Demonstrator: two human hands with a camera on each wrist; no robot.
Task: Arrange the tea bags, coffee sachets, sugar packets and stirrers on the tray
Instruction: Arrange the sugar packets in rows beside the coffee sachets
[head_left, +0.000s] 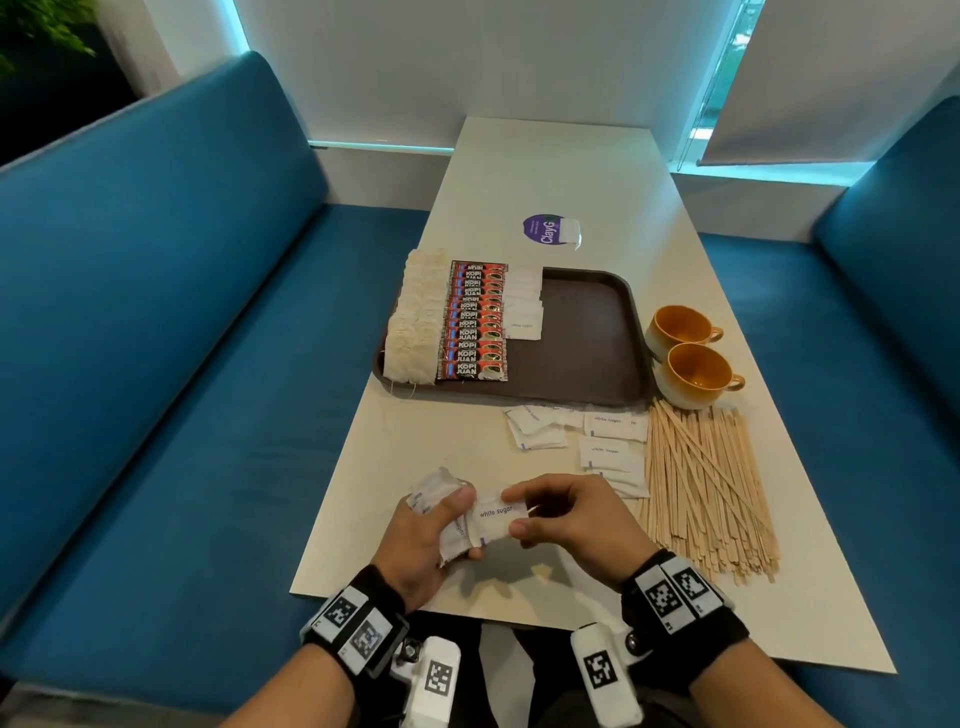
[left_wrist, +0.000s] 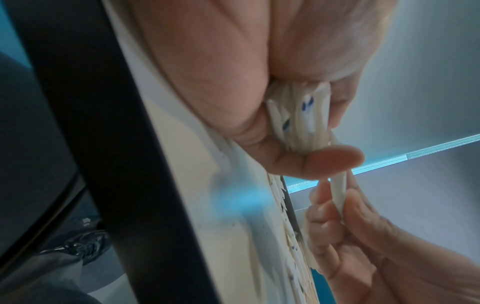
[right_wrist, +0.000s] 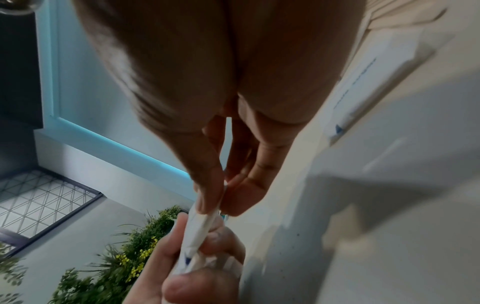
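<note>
My left hand grips a bunch of white sugar packets near the table's front edge. My right hand pinches the end of one white sugar packet that meets the bunch. The brown tray holds a row of tea bags at its left, a row of red coffee sachets beside them, and a short row of sugar packets. Loose sugar packets lie on the table in front of the tray. A pile of wooden stirrers lies to their right.
Two orange-lined cups stand right of the tray. A purple round sticker with a white packet on it is behind the tray. Blue bench seats flank the white table on both sides.
</note>
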